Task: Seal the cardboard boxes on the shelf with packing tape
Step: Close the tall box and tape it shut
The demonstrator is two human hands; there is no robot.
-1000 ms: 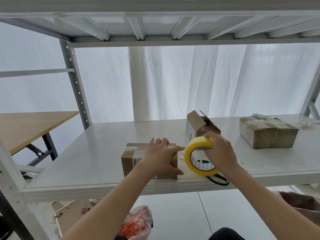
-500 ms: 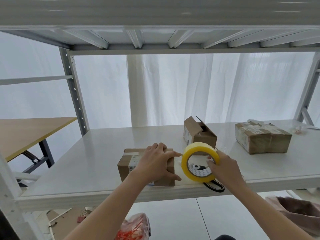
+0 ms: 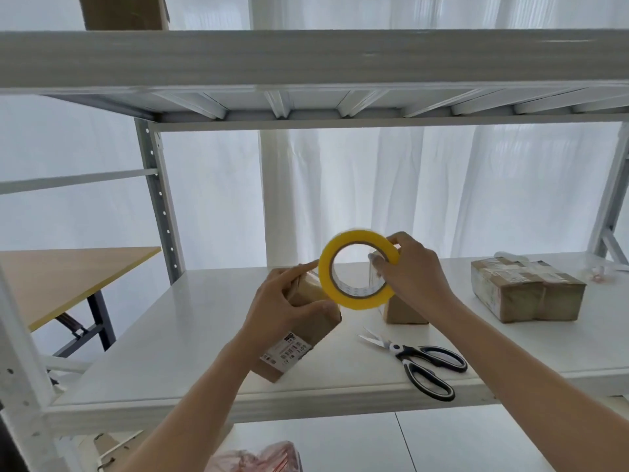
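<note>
Since it's blurry, box label (image 3: 287, 352): unreadable lol
left hand (image 3: 277, 311): gripping box (image 3: 315, 327)
right hand (image 3: 417, 277): pinching yellow tape (image 3: 360, 303) by box top
scissors (image 3: 418, 361): right of box, white shelf (image 3: 170, 352)

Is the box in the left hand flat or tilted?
Tilted: the left hand grips the small cardboard box at a slant, labelled end lowest.

Black-handled scissors (image 3: 403, 355) lying flat, wooden table (image 3: 61, 281) at left, white curtain (image 3: 442, 185) behind, reddish bag (image 3: 258, 459) below
</note>
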